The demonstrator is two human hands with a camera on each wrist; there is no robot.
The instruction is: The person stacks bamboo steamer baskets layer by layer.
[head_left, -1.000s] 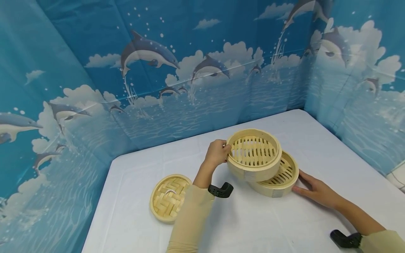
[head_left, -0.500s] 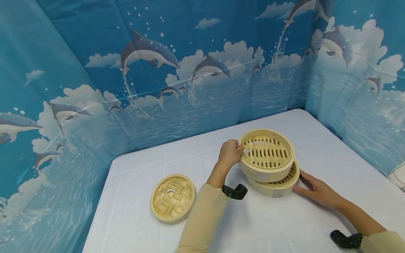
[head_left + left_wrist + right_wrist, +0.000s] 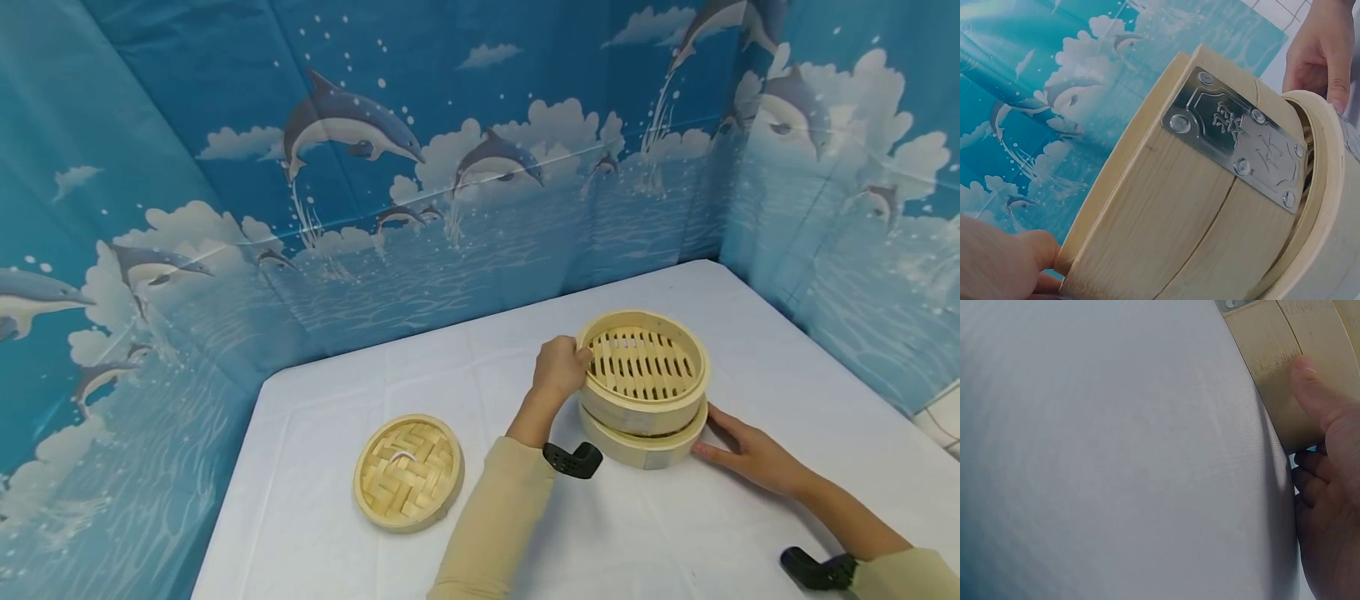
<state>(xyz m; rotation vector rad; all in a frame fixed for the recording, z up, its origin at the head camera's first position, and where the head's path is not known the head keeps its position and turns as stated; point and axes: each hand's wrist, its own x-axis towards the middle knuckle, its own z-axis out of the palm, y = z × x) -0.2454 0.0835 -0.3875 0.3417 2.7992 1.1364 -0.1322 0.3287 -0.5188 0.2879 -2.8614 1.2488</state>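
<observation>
On the right half of the white table (image 3: 315,450), upper tier (image 3: 671,410) of a bamboo steamer sits tilted over lower tier (image 3: 626,448) – dark gap showing between; left hand (image 3: 561,365) pinches the upper rim, right hand (image 3: 759,457) grips the lower one's side – woven lid (image 3: 408,473) lies well apart, leftward

- Head view, right of centre: the upper round pale bamboo basket (image 3: 641,414) hides most inside of the lower round pale bamboo basket (image 3: 626,447).
- Left wrist view: lower left corner cuts the left hand (image 3: 1000,262).
- Right wrist view: top edge cuts a silver metal plate (image 3: 1235,304); right edge, the right hand (image 3: 1340,484).
</observation>
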